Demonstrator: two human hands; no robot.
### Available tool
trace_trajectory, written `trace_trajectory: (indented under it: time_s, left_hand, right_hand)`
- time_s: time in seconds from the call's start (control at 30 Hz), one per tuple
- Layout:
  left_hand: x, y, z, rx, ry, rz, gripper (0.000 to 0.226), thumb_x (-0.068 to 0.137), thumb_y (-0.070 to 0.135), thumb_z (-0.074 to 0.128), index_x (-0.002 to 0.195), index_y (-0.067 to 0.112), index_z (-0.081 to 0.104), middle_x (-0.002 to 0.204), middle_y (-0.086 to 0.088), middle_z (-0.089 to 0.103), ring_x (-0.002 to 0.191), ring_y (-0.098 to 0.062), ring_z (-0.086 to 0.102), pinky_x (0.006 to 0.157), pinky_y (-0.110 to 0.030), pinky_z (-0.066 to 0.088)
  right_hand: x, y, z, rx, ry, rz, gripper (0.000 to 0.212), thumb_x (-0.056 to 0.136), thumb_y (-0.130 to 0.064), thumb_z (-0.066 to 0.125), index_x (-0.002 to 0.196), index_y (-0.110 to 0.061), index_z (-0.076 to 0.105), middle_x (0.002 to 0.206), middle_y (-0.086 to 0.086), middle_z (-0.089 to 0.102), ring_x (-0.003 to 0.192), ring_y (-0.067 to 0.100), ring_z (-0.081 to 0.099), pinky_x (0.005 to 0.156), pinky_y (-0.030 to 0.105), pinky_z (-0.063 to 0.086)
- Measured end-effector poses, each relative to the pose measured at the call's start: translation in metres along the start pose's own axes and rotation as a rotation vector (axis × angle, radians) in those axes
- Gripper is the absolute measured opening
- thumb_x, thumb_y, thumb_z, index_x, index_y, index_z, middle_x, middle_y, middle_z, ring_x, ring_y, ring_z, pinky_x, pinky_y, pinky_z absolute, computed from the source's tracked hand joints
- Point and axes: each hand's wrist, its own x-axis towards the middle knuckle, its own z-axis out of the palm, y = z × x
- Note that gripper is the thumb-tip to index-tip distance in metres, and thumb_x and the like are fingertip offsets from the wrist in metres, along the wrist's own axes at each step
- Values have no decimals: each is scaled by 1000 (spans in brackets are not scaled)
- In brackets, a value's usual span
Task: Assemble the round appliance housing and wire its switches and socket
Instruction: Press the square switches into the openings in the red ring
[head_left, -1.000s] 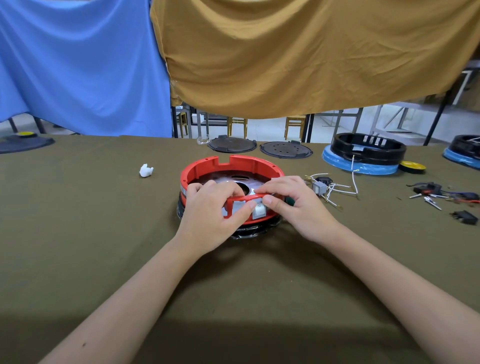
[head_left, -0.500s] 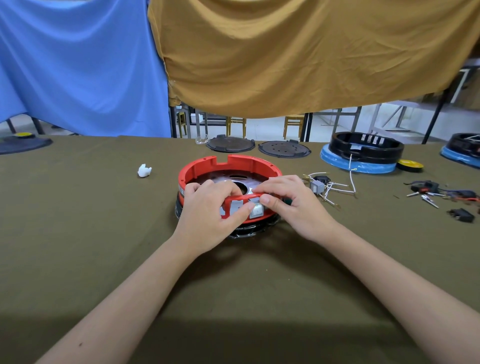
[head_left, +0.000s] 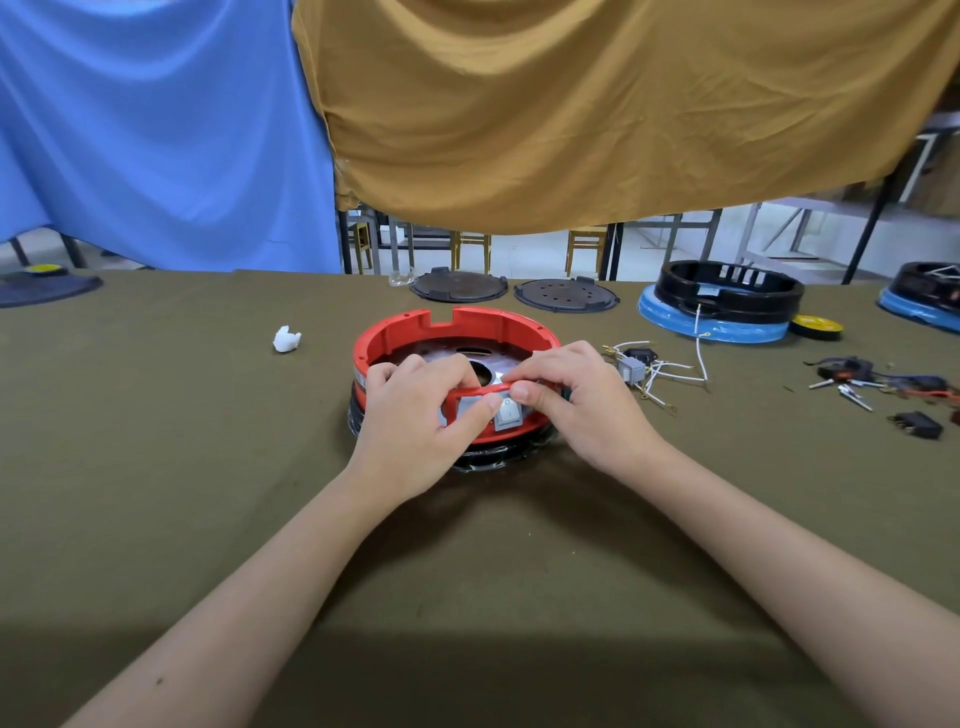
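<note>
A round red housing ring (head_left: 467, 322) sits on a black base (head_left: 488, 457) at the middle of the table. A grey rocker switch (head_left: 508, 414) is set in the ring's near wall. My left hand (head_left: 415, 426) grips the near rim, fingers curled inside and thumb pressing the outer wall beside the switch. My right hand (head_left: 587, 405) grips the rim from the right, its thumb on the switch's top edge. A loose grey switch with white wires (head_left: 641, 371) lies just right of the housing.
Two dark round plates (head_left: 460, 286) (head_left: 566, 296) lie behind the housing. A black housing on a blue base (head_left: 727, 306) stands at the right, another (head_left: 930, 296) at the far right edge. Small connectors and wires (head_left: 883, 387) lie right. A white scrap (head_left: 287, 339) lies left.
Both hands stay on the near rim; the fingers have shifted only slightly around the switch. The housing has not moved on the table.
</note>
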Motion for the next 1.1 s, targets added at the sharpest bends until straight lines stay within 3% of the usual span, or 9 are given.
trace_trajectory:
  time_s: [0.13,0.3,0.4,0.53,0.7,0.9,1.1]
  left_hand:
    - [-1,1,0,2,-2,-1,29,87,58,47,83,31,57,79,15,60,83,-6,51,87,-33,29]
    - [0,1,-3,-7,-15,11,24,88,55,48,86,33,58,83,19,60,85,-5,51,89,-33,30]
    - [0,0,-2,-12,-4,14,26,87,55,47,84,32,58,82,17,62,84,-6,51,88,-33,29]
    - [0,1,-1,-15,8,6,34,86,59,40,81,30,57,79,13,62,82,-7,51,85,-33,27]
    - [0,2,0,-7,18,-1,24,89,51,47,80,30,56,78,12,62,82,-8,51,85,-32,25]
    - [-2,1,-3,-49,5,29,15,87,53,44,88,40,51,83,25,55,84,-3,47,88,-31,25]
    - [-4,-4,-6,-9,-34,73,21,80,55,53,96,41,50,80,29,47,84,-4,47,87,-28,24]
  right_hand:
    - [-3,2,-1,-3,-21,-23,22,96,-33,60,114,-30,72,109,-19,66,113,10,44,90,21,34]
    - [-4,4,-1,-27,-12,-65,25,97,-32,59,118,-26,72,125,-13,62,113,6,43,93,11,29]
    - [-3,1,1,-36,29,-79,22,96,-27,62,113,-22,75,117,-14,65,107,5,48,91,9,31]
    - [-2,-3,1,-47,53,-69,19,95,-25,64,108,-22,77,108,-16,68,101,4,49,89,15,36]
    - [-2,-8,1,-44,73,-74,17,93,-22,66,104,-19,78,105,-10,72,98,2,51,86,7,34]
    - [-7,-5,0,-18,45,-81,24,99,-27,57,112,-17,75,112,-11,69,109,6,53,92,6,33]
    - [-11,6,-9,13,-80,-57,32,100,-27,56,131,-24,63,135,-12,54,131,2,37,103,6,21]
